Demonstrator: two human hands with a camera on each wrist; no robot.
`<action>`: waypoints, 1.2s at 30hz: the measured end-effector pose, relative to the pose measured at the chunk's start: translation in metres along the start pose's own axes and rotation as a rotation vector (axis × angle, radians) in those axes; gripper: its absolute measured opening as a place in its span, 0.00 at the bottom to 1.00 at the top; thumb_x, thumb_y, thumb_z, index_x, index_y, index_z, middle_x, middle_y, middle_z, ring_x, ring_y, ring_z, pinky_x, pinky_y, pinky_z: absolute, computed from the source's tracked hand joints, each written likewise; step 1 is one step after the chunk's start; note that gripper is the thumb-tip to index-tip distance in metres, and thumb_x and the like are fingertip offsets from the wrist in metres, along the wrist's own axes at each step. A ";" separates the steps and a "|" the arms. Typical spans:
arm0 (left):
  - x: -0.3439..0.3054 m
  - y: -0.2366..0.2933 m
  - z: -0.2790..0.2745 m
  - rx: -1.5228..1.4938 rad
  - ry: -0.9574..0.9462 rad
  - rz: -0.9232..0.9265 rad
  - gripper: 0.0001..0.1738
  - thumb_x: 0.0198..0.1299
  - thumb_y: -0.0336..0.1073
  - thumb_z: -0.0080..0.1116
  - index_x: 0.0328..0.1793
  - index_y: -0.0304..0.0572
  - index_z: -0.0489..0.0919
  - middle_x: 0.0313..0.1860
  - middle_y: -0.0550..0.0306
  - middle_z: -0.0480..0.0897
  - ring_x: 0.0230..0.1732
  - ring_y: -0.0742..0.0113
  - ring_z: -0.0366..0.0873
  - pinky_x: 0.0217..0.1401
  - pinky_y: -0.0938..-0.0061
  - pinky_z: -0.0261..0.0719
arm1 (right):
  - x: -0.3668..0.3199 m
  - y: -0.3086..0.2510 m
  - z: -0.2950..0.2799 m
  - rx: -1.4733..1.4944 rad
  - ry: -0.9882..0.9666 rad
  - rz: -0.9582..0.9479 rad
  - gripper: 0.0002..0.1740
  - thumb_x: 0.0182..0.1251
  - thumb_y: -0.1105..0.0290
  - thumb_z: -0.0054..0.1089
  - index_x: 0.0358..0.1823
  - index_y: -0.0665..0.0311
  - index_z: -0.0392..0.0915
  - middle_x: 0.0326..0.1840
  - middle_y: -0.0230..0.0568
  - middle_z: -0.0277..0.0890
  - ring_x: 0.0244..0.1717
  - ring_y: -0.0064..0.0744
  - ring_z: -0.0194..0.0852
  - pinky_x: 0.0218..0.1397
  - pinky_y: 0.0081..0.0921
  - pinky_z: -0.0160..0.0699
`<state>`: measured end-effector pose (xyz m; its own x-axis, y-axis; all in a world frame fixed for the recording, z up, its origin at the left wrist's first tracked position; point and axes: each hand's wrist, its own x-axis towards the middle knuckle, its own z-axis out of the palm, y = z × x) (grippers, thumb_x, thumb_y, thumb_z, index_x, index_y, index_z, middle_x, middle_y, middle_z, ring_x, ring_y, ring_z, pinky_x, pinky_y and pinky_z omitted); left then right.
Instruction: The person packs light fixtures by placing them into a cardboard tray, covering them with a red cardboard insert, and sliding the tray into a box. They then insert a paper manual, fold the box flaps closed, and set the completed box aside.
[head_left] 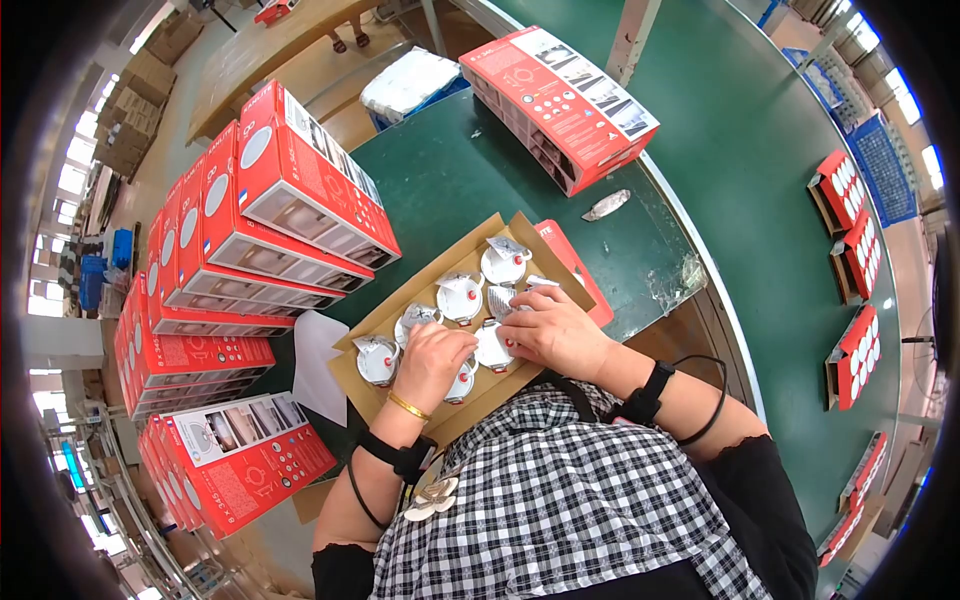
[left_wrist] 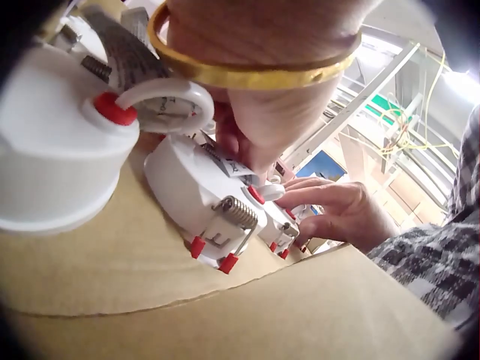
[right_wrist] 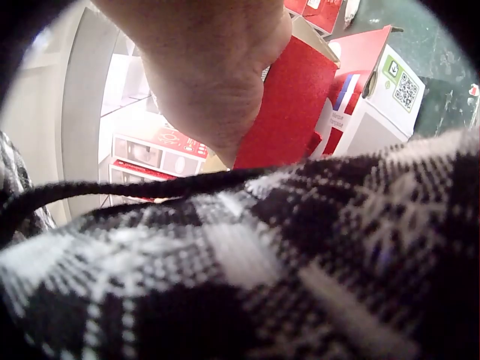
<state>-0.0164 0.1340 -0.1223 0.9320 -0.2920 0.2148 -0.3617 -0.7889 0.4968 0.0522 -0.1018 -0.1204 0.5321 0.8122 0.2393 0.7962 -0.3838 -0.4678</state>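
An open cardboard box (head_left: 357,392) holds several white downlights (head_left: 460,298) with red caps, spring clips and printed paper tags. My left hand (head_left: 432,362) is bent over a downlight (left_wrist: 199,184) in the near row, fingertips at its paper tag (left_wrist: 234,169); my wrist partly hides them, so I cannot tell whether they pinch it. Beside it, my right hand (head_left: 555,335) holds another near-row downlight (head_left: 493,347), fingers over its top and thumb on the near side, as the left wrist view shows. In the right wrist view, the apron covers much of the scene below the right hand (right_wrist: 214,75).
Red printed cartons (head_left: 300,190) stand stacked at the left, and another carton (head_left: 560,105) lies at the back. A red card (head_left: 580,270) sticks out behind the box. White paper (head_left: 318,365) lies left of it. More red packs (head_left: 858,355) sit on the green surface at right.
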 end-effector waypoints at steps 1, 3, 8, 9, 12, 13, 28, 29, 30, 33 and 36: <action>0.000 0.000 0.000 0.003 0.000 0.004 0.06 0.53 0.33 0.71 0.36 0.46 0.86 0.35 0.63 0.87 0.39 0.63 0.80 0.46 0.67 0.72 | 0.000 0.000 0.000 0.006 0.004 -0.002 0.11 0.59 0.64 0.68 0.43 0.56 0.84 0.49 0.26 0.82 0.62 0.33 0.71 0.72 0.38 0.62; 0.000 0.000 0.001 0.005 -0.001 0.009 0.05 0.53 0.33 0.71 0.36 0.46 0.86 0.34 0.63 0.87 0.39 0.63 0.80 0.46 0.67 0.72 | -0.001 0.000 0.000 0.012 0.007 -0.002 0.11 0.59 0.64 0.67 0.43 0.56 0.84 0.49 0.26 0.82 0.62 0.33 0.71 0.72 0.38 0.62; -0.001 -0.001 0.001 -0.006 0.010 0.002 0.05 0.52 0.32 0.71 0.36 0.46 0.86 0.34 0.62 0.86 0.38 0.62 0.80 0.45 0.67 0.72 | -0.001 0.001 0.001 -0.014 -0.004 -0.004 0.14 0.59 0.62 0.69 0.46 0.54 0.84 0.49 0.25 0.83 0.62 0.32 0.73 0.70 0.38 0.62; -0.001 -0.001 0.002 -0.006 0.010 0.003 0.05 0.52 0.32 0.71 0.36 0.46 0.86 0.34 0.62 0.86 0.38 0.62 0.80 0.45 0.67 0.72 | -0.001 0.001 0.001 -0.015 -0.004 -0.003 0.14 0.59 0.62 0.69 0.46 0.54 0.84 0.49 0.25 0.83 0.62 0.32 0.73 0.70 0.38 0.62; -0.001 -0.001 0.002 -0.003 0.015 0.003 0.05 0.53 0.32 0.71 0.36 0.46 0.86 0.33 0.62 0.86 0.38 0.62 0.80 0.45 0.67 0.72 | -0.001 0.000 0.001 -0.013 -0.003 -0.005 0.14 0.59 0.62 0.69 0.46 0.54 0.84 0.49 0.25 0.83 0.62 0.33 0.73 0.70 0.38 0.62; -0.001 0.000 0.002 -0.008 0.015 -0.002 0.05 0.53 0.32 0.71 0.36 0.46 0.86 0.33 0.62 0.86 0.38 0.62 0.80 0.45 0.67 0.72 | -0.001 0.000 0.000 -0.013 -0.010 -0.003 0.13 0.60 0.63 0.68 0.45 0.55 0.84 0.49 0.25 0.82 0.62 0.33 0.72 0.71 0.38 0.62; 0.067 0.049 -0.011 -0.128 0.078 0.007 0.05 0.58 0.29 0.66 0.40 0.45 0.86 0.44 0.60 0.87 0.48 0.57 0.81 0.54 0.64 0.74 | -0.035 0.046 -0.038 -0.019 0.156 0.103 0.14 0.54 0.69 0.72 0.44 0.55 0.85 0.50 0.30 0.81 0.60 0.35 0.74 0.68 0.40 0.65; 0.072 0.046 -0.001 -0.061 0.070 0.055 0.05 0.58 0.30 0.66 0.40 0.46 0.86 0.44 0.61 0.87 0.48 0.58 0.81 0.55 0.64 0.73 | -0.033 0.046 -0.036 -0.013 0.160 0.099 0.15 0.53 0.68 0.72 0.44 0.55 0.85 0.49 0.30 0.82 0.60 0.35 0.74 0.68 0.40 0.65; 0.075 0.043 0.008 0.008 0.063 0.102 0.04 0.58 0.30 0.66 0.39 0.47 0.86 0.44 0.62 0.87 0.48 0.59 0.81 0.55 0.64 0.72 | -0.031 0.046 -0.034 -0.006 0.166 0.094 0.15 0.53 0.67 0.73 0.44 0.54 0.85 0.48 0.29 0.82 0.61 0.35 0.73 0.68 0.40 0.64; 0.076 0.038 0.020 0.100 -0.045 0.053 0.04 0.55 0.34 0.69 0.37 0.50 0.86 0.39 0.64 0.87 0.45 0.61 0.80 0.53 0.65 0.71 | -0.027 0.049 -0.030 0.001 0.146 0.107 0.15 0.53 0.65 0.73 0.44 0.55 0.86 0.49 0.27 0.82 0.63 0.35 0.70 0.69 0.41 0.64; 0.074 0.040 0.020 0.184 -0.112 -0.002 0.03 0.55 0.35 0.68 0.36 0.50 0.86 0.37 0.64 0.87 0.43 0.61 0.80 0.51 0.64 0.71 | -0.026 0.054 -0.030 -0.028 0.093 0.080 0.14 0.54 0.65 0.73 0.43 0.55 0.86 0.49 0.25 0.82 0.63 0.35 0.69 0.70 0.40 0.63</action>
<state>0.0384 0.0706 -0.1033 0.9334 -0.3404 0.1136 -0.3586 -0.8720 0.3333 0.0898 -0.1568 -0.1260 0.6177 0.7348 0.2802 0.7570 -0.4591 -0.4650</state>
